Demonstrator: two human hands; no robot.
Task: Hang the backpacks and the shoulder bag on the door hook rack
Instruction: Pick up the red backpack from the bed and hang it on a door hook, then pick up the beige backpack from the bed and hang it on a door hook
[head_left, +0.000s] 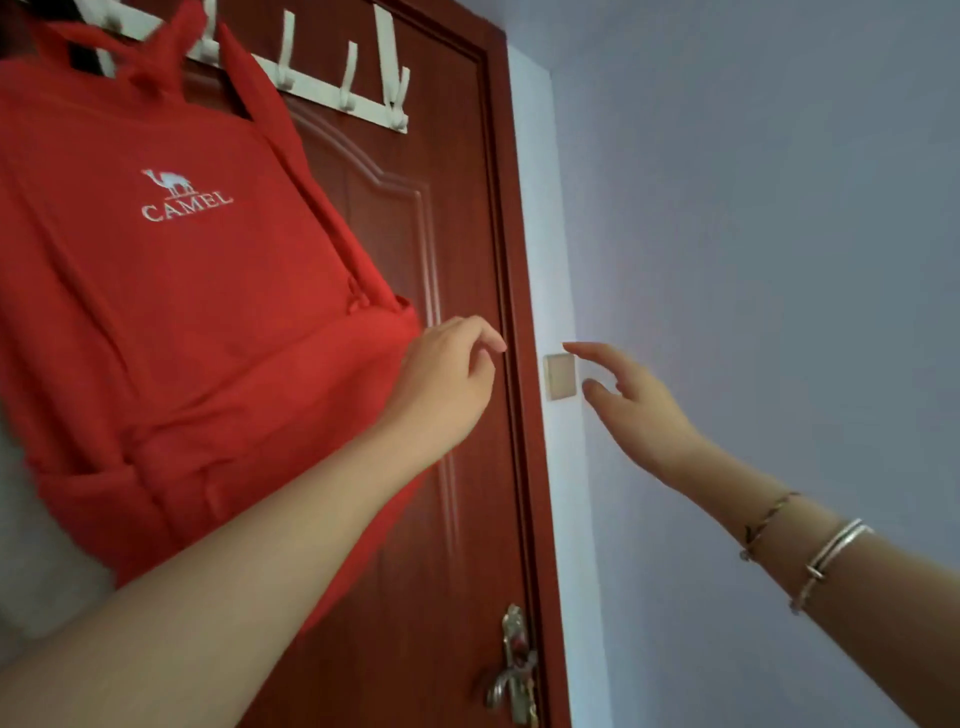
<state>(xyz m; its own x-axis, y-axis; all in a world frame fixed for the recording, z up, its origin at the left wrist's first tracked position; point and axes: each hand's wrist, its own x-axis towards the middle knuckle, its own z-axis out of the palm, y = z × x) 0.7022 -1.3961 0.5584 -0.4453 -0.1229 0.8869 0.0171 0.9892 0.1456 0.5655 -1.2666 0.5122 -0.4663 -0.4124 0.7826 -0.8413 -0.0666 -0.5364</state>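
A red backpack (171, 312), printed with a white camel and the word CAMEL, hangs by its top loop from the white door hook rack (332, 93) at the upper left; its straps run down its right side and its body lies flat against the dark red door (457, 234). The hooks to the right of the bag are bare. The left hand (447, 384) reaches in from the near left, fingers loosely curled and parted, holding nothing; it sits at the bag's lower right edge, though whether it touches the fabric cannot be told. A metal door handle (514, 670) shows at the lower right of the door. Right of the door frame, a beige wall switch (560, 376) is set in the pale wall (779, 208). The right hand (631, 405), bracelets (810, 551) on its wrist, is spread open and empty, fingertips just beside the switch.
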